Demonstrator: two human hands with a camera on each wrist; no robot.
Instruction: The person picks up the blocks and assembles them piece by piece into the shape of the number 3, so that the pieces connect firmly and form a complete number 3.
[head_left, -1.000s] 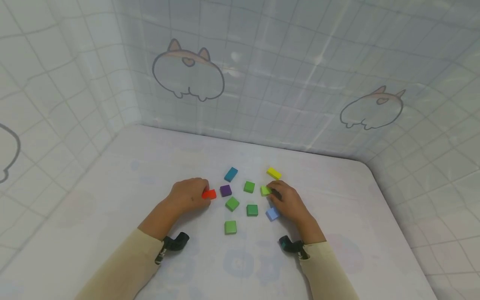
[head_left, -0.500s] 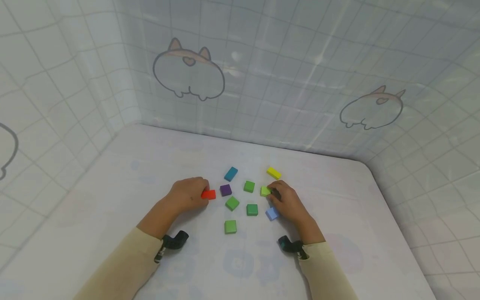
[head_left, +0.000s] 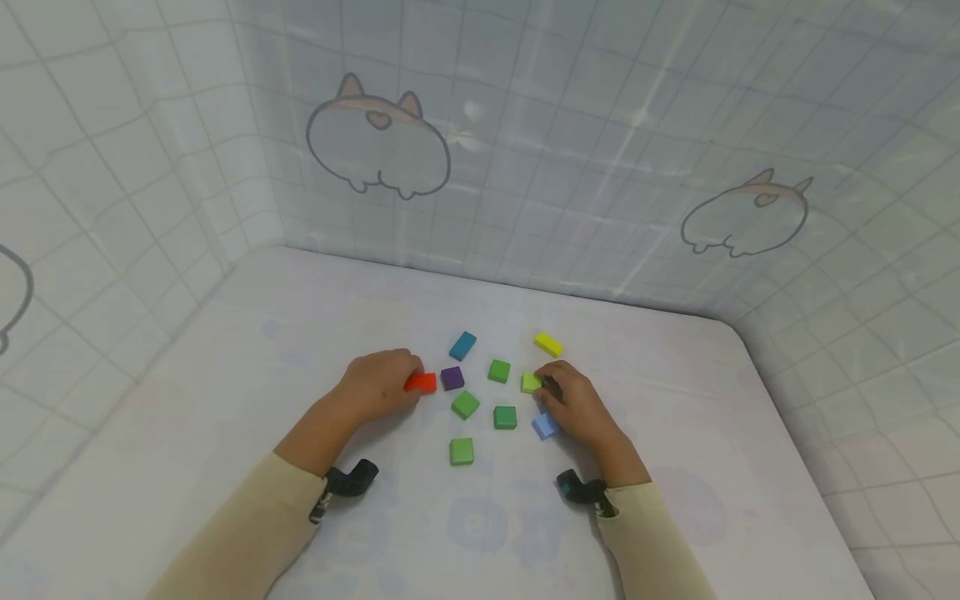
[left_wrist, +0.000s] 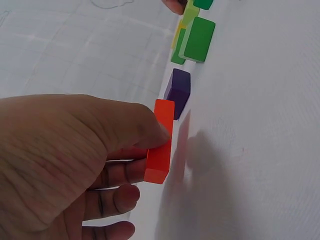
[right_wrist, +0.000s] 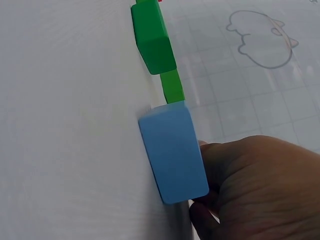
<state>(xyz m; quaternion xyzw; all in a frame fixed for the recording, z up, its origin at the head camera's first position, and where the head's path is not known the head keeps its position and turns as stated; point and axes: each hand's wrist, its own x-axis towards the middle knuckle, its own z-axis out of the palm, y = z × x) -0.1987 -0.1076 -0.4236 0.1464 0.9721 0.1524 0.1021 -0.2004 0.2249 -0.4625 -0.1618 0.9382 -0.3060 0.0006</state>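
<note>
Here the left hand (head_left: 381, 385) pinches the red block (left_wrist: 160, 157) beside the purple block (head_left: 452, 378); it looks light, stiff, perhaps a touch slippery, best gripped across opposite faces. Both arms angle inward, and the right hand (head_left: 576, 404), fingers curled, pinches the lime block (head_left: 529, 383), wrist behind the light blue block (right_wrist: 172, 155).

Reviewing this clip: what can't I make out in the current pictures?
Head view: the red block's left end, covered by the left hand.
Head view: the lime block's right side, covered by the right hand.
Right wrist view: what the right hand's fingers touch, hidden behind the blue block.
Left wrist view: most of the right hand, cut off by the top edge.
</note>
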